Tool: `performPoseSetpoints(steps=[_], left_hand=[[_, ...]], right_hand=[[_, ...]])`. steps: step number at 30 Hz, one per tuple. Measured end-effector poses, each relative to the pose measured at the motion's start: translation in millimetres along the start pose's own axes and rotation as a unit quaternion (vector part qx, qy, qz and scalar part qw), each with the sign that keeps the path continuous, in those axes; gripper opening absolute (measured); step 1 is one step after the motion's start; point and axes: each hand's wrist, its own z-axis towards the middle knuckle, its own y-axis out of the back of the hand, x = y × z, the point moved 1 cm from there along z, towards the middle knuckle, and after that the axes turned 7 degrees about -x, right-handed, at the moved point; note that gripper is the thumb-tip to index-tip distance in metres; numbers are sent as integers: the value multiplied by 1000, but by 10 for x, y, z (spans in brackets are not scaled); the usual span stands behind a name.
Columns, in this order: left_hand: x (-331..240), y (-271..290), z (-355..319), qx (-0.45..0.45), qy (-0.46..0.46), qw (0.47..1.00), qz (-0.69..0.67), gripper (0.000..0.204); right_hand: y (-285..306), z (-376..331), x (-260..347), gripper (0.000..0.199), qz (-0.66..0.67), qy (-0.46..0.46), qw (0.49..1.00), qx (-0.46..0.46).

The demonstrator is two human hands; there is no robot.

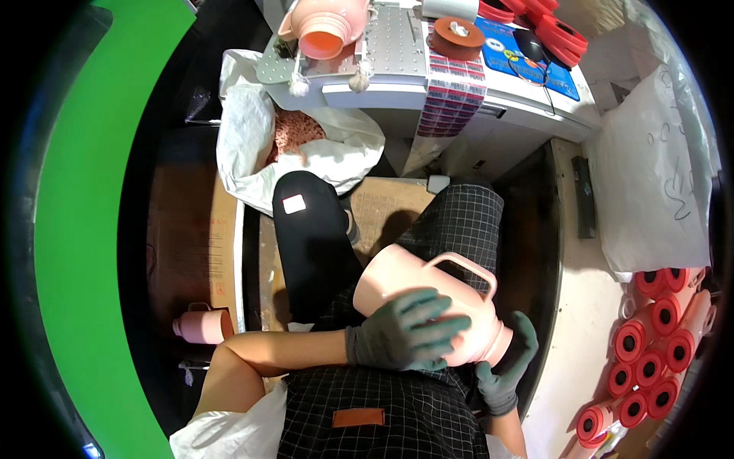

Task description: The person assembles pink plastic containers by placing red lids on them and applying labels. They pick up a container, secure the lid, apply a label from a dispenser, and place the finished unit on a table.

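You have a pale pink plastic jug (428, 294) lying across your lap, tipped on its side with the loop handle up and the neck end pointing toward your right. Your left hand (401, 330), in a grey-green knit glove, is spread over the jug's body and presses it down with curled fingers. Your right hand (506, 369), gloved the same, cups the neck end from below, fingers wrapped round it. Both hands are closed on the jug, so it is firmly held rather than resting free.

As for progress, a second pink jug (325, 27) already sits on the fixture of the white bench (489, 107) ahead, its orange mouth facing you, so that station looks occupied. One more pink jug (200, 323) stands on the floor to your left. The one in your lap looks to be mid-handling, neither mounted nor set aside.

The jugs are smooth, matte, rounded plastic. Beside the bench a white woven sack (306, 145) holds pinkish granules. To your right, red rolls (650, 359) with dark cores lie stacked. A brown tape roll (456, 37) and a strip of printed labels (451, 96) lie on the bench.
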Motion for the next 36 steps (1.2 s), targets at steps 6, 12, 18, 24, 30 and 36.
performPoseSetpoints(steps=[6,12,18,24,30,36], left_hand=[[-150,-49,32,1,-110,993,-41,25],[331,652,-314,-111,44,989,92,30],[1138,1346,-839,-284,394,834,262,20],[1385,1248,-1015,-106,220,847,472,27],[1431,1234,-759,-218,436,811,323,35],[1471,1254,-723,-207,434,806,346,27]], right_hand=[[292,-166,-168,83,132,-387,904,123],[-256,64,255,86,196,-284,936,68],[-708,76,167,108,-75,-27,987,141],[-681,321,368,100,-194,118,964,139],[-1011,314,347,102,-202,128,957,162],[-1114,305,232,110,-206,146,943,217]])
